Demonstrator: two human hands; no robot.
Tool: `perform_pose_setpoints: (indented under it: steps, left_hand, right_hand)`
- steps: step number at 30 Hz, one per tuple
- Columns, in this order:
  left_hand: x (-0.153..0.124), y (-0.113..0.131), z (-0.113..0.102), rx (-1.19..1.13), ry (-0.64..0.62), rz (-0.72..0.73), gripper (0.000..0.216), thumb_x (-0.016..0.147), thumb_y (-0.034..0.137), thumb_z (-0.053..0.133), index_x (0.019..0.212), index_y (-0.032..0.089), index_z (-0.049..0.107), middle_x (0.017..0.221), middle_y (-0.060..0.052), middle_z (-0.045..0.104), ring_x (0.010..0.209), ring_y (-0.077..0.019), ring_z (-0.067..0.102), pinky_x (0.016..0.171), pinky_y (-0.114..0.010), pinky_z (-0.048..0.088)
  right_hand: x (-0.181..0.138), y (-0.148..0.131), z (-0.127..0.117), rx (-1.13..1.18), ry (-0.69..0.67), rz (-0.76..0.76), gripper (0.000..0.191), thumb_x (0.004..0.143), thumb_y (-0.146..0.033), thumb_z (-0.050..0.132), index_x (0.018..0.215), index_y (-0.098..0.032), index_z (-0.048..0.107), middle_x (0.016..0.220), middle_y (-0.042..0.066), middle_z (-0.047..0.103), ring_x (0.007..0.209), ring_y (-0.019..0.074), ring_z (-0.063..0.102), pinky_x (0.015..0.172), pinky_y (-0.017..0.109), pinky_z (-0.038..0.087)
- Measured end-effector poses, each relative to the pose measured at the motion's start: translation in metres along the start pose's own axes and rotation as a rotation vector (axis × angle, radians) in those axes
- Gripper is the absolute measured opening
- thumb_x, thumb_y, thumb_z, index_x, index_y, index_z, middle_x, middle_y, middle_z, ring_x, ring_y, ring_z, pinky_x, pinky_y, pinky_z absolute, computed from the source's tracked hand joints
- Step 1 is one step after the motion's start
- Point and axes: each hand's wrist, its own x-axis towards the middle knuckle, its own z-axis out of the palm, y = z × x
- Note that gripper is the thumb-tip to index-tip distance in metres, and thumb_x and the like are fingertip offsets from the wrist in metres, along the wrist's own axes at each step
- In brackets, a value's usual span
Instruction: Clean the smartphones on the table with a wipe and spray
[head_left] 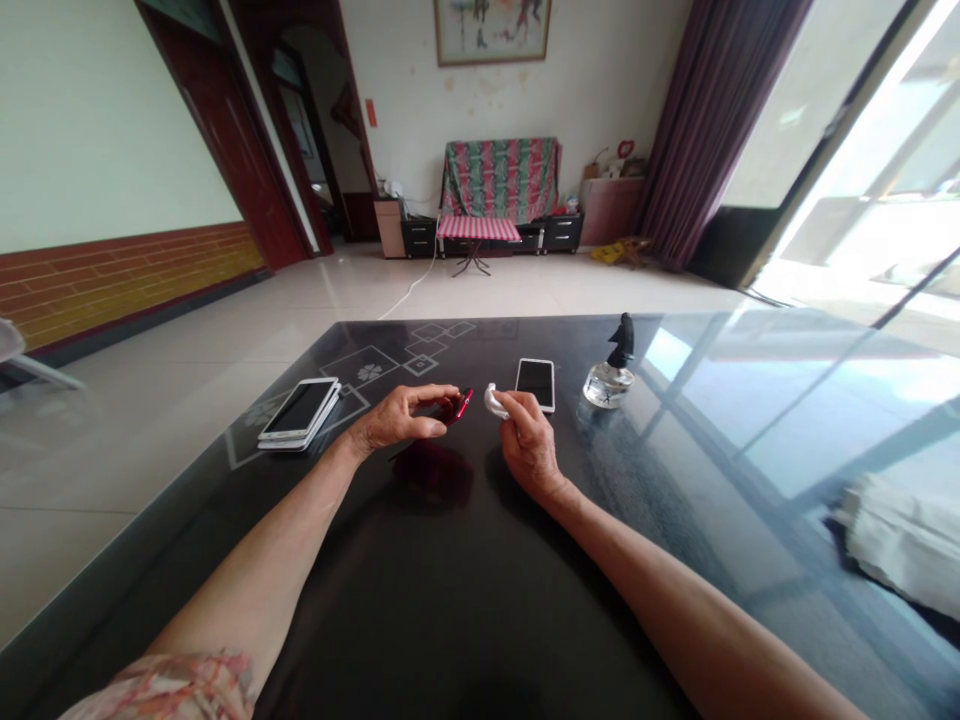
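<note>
My left hand (pixel 397 415) is closed around a red phone (pixel 465 402), which it holds tilted just above the dark table, so that mostly one edge shows. Pinched between the fingers of my right hand (pixel 532 440) is a small wad of white cloth or tissue (pixel 493 400); a narrow gap separates it from the red phone. Just beyond my right hand a white phone (pixel 535 380) with a dark screen lies flat. To the left of my left hand lies a stack of white phones (pixel 301 410), screen up.
On the glossy black table (pixel 450 620) a clear spray bottle (pixel 609 383) with a black trigger head stands right of the white phone. A pale folded cloth (pixel 904 535) lies at the right edge. Beyond, a small table with a striped cover (pixel 478 229) stands on the floor.
</note>
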Motion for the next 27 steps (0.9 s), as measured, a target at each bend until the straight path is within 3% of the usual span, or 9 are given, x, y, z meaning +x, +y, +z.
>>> perform_pose_setpoints:
  steps: [8,21,27]
  left_hand:
    - [-0.001,0.005,0.003,-0.009,-0.021,-0.018,0.058,0.067,0.023,0.074,0.124,0.017,0.064,0.126,-0.008,0.065,0.123,-0.0302,0.055,0.109,-0.045,0.039]
    - [-0.001,0.004,0.004,-0.089,0.005,-0.012,0.059,0.063,0.02,0.075,0.121,0.017,0.067,0.124,-0.009,0.067,0.121,-0.0311,0.057,0.11,-0.047,0.037]
    - [-0.002,0.008,0.006,-0.118,-0.055,-0.029,0.059,0.064,0.02,0.074,0.123,0.018,0.065,0.124,-0.009,0.067,0.122,-0.0313,0.056,0.11,-0.047,0.038]
  right_hand:
    - [0.003,-0.002,0.001,0.018,0.011,-0.005,0.042,0.086,-0.005,0.041,0.116,-0.024,0.063,0.103,0.007,0.06,0.096,0.0168,0.06,0.083,0.031,0.051]
    - [0.001,-0.012,0.0,-0.007,-0.161,-0.133,0.053,0.085,-0.003,0.039,0.13,-0.025,0.056,0.106,0.008,0.058,0.097,0.0182,0.056,0.084,0.033,0.049]
    - [0.004,-0.004,-0.003,-0.047,-0.144,-0.09,0.051,0.086,-0.005,0.039,0.13,-0.025,0.057,0.106,0.009,0.058,0.097,0.0195,0.056,0.085,0.035,0.05]
